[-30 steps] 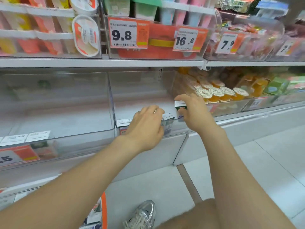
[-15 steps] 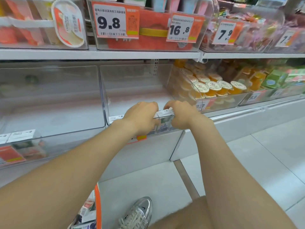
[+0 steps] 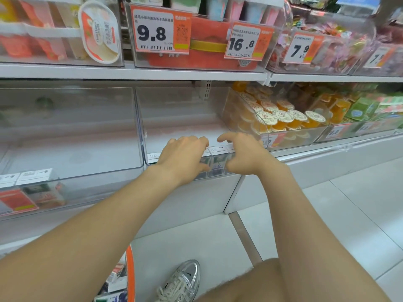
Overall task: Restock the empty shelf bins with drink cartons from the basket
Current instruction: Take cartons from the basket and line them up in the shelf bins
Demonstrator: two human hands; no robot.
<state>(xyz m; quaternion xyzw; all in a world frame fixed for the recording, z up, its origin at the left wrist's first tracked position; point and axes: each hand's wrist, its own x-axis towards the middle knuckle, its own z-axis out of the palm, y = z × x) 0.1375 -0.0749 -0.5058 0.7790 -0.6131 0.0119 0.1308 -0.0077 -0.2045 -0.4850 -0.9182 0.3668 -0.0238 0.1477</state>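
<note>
At the far left, the left bin holds only a few white-topped cartons against its front wall and is otherwise bare; low in the picture, the orange-rimmed basket sits by the person's shoe with more stock showing inside; above it, the middle bin is the one being filled, and the drink cartons in it form a single row pressed against the clear front wall, with the floor behind them empty. The step in hand looks like squaring up that front row; to do it well, the cartons should be pushed together until their sides touch, kept upright with their printed faces outward, and left flush with the front wall so that later rows can pack in behind without tipping; the pressure should be light, since these cartons probably dent easily. The left hand lies palm down over the left part of the row, its fingers bent over the carton tops and hidden past the knuckles, so whether it grips a carton or only presses on it cannot be told; the right hand hovers just beside the right end of the row as a loose, half-open claw, forefinger reaching forward and thumb low by the front wall, holding nothing that shows; farther right, jelly cups fill the neighbouring bin.
</note>
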